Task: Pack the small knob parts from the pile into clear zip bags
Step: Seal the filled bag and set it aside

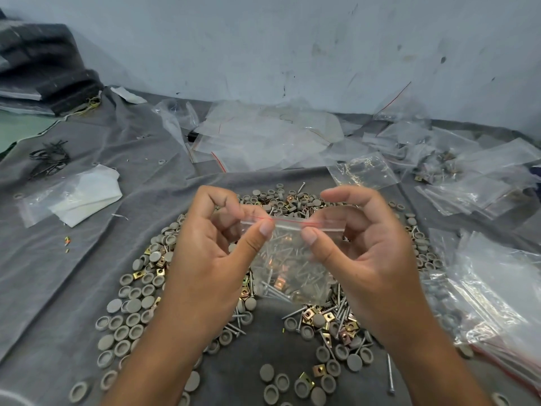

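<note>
Where grey cloth (87,259) meets scuffed wall (292,39), scattered caps (128,326), bags (263,136)

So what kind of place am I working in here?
Probably a small hardware-packing bench: loose caps, screws and clips in a pile on grey cloth, heaps of empty zip bags, and a filled bag in hand.

Both forearms run off the bottom edge, and the left hand (213,247) hides part of the pile (140,288).
</note>
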The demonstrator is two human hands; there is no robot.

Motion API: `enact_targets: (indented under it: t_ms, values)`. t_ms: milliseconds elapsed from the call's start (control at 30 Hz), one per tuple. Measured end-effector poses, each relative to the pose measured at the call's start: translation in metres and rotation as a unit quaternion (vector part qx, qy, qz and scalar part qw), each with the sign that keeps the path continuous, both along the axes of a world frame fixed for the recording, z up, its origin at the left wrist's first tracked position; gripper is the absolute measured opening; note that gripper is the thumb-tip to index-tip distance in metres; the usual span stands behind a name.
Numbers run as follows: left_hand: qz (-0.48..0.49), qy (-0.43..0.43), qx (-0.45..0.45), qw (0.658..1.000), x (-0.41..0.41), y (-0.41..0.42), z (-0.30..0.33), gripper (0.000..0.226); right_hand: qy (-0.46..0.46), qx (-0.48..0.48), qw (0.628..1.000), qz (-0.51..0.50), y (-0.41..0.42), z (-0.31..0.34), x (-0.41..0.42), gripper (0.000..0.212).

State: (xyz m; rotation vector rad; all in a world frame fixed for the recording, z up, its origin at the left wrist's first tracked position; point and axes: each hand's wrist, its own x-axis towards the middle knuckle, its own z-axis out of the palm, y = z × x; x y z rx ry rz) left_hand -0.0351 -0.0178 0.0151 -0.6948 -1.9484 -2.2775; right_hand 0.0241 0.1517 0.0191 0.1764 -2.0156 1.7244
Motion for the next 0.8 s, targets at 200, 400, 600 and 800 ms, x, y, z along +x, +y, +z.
enact_targets:
  t_ms: [200, 400, 600, 800]
  values:
    - [-0.050, 0.008, 0.018, 0.999, 0.0024, 0.0037, 0.0000, 0.042, 0.032, 0.005, 0.999, -0.010, 0.0000, -0.0003, -0.0003, 0.035]
    - [-0.047, 0.007, 0.020, 0.999, 0.0019, 0.0038, -0.0019, 0.042, 0.011, -0.001, 1.000, 0.009, -0.0013, -0.0010, -0.0011, 0.044]
    - [-0.062, 0.000, 0.016, 0.998, 0.0018, 0.0034, -0.0028, 0.039, 0.000, -0.006, 1.000, 0.016, -0.0019, -0.0029, -0.0028, 0.044]
    - [-0.079, -0.011, 0.008, 0.997, 0.0012, 0.0023, -0.0031, 0.036, -0.016, -0.026, 0.999, 0.024, -0.0019, -0.0065, -0.0035, 0.043]
